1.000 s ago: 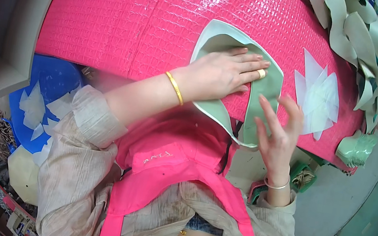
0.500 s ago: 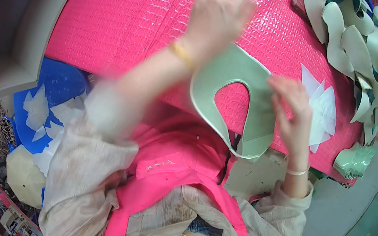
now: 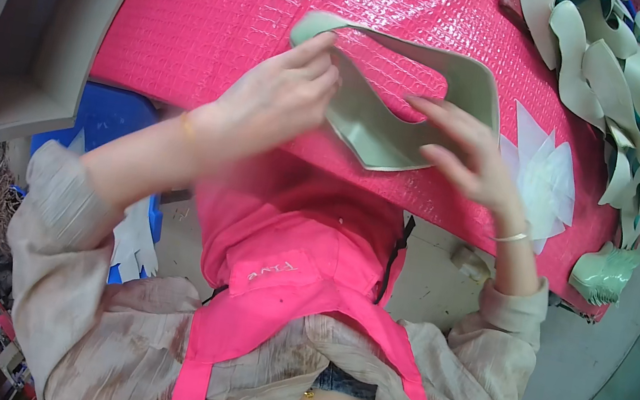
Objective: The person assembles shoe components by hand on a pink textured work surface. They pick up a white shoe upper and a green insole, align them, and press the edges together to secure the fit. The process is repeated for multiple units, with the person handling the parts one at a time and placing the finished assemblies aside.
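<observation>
A pale green shoe upper (image 3: 364,133) with a wide oval opening is held over the near part of the pink-covered table. My left hand (image 3: 284,85) pinches its left end, where the edge curls around into a rounded tip. Over the right side of the piece, my right hand (image 3: 474,153) has its fingers stretched out and the thumb apart. Whether those right fingers touch the material cannot be made out. Just right of that hand lies a fan of white translucent sheet pieces (image 3: 545,181).
Many similar pale uppers (image 3: 594,80) are heaped at the far right. A stack of light green pieces (image 3: 603,274) sits at the table's right corner. On the left stand a grey open box (image 3: 22,98) and a blue tub (image 3: 112,108) below the table edge.
My left hand has come down and left from the far side and now grips the upper's end. The upper has turned and shifted left. My right hand has moved slightly left over it.
</observation>
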`<state>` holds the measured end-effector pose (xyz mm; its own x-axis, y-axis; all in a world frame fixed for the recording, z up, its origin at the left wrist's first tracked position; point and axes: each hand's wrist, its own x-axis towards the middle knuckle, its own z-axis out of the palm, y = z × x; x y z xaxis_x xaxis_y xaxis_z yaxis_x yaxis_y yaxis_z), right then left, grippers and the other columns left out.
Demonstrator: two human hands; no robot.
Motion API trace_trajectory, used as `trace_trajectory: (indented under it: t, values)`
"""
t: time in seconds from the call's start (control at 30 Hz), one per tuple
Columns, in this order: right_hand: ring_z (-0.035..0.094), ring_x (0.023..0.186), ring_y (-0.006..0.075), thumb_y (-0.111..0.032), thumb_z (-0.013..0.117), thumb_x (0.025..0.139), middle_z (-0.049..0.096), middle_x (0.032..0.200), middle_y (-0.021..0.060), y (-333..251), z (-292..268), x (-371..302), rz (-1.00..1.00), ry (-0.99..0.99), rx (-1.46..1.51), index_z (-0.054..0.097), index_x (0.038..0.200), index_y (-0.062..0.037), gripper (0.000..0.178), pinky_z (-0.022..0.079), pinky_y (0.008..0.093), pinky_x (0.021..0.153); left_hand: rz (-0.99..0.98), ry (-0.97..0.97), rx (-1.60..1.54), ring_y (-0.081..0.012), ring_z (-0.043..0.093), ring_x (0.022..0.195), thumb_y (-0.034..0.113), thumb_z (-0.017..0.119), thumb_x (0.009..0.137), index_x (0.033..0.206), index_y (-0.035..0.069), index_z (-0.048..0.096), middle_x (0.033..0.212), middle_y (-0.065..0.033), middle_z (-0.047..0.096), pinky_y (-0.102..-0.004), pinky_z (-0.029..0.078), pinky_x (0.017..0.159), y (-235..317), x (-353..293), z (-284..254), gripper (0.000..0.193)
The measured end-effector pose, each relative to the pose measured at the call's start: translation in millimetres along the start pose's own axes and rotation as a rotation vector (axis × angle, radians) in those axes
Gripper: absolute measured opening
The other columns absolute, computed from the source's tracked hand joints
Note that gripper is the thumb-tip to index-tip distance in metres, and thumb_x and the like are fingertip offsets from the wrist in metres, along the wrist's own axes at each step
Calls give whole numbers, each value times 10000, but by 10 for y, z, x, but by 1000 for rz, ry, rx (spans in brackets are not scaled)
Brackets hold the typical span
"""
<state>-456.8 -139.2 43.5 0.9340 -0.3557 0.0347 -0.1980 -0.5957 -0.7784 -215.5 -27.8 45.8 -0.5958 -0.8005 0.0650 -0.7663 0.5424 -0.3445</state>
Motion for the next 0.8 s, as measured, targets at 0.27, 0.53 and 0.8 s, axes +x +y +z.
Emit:
trace_trajectory:
  t: [0.27,0.53,0.8]
  values:
    - [332,1264,279,-609,513,709,310,1383,156,6,729,291,-53,126,-568,294,1351,-63,870,233,448,1034,41,308,-271,-184,570,992,104,506,744,1068,29,571,1090,-72,590,-322,418,940,-189,-239,608,339]
    - [332,1264,271,-329,572,779,363,1363,99,-187,761,2,60,-9,-516,382,1304,-73,615,269,439,1023,11,303,-351,-186,567,995,112,503,745,1062,64,583,1112,-47,588,-315,423,934,-208,-290,667,330]
    - [504,1010,321,-171,700,678,541,1077,125,-218,792,160,124,260,-201,567,1033,-30,404,421,392,838,-198,369,-723,-256,563,919,20,601,652,961,16,595,1007,-120,582,-359,439,872,116,-247,428,309]
